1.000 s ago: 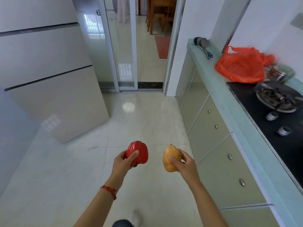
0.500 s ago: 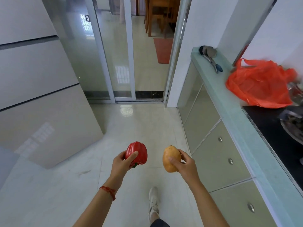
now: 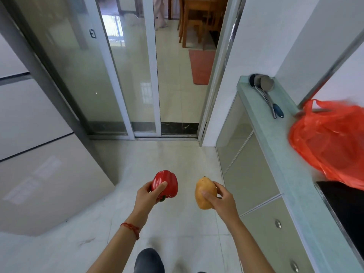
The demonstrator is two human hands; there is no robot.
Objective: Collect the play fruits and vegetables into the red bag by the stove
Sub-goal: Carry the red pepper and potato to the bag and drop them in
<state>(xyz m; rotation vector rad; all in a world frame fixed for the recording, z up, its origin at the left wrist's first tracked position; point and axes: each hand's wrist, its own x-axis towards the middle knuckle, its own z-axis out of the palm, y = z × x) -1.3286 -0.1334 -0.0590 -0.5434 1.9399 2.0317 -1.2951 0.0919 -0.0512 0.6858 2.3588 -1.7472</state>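
low in the middle of the frame, our left hand (image 3: 146,196) has a red pepper (image 3: 165,183) in its grip, and our right hand (image 3: 221,200) is closed around a yellow mango (image 3: 204,191), both held out over the floor (image 3: 177,164). at the right edge, the red bag (image 3: 331,140) lies on the pale green worktop (image 3: 275,154), with ladles (image 3: 266,91) beyond it at the far end.

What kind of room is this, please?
Most likely a home kitchen: a counter with cabinets below, ladles lying on it, and the black edge of a stove at the right.
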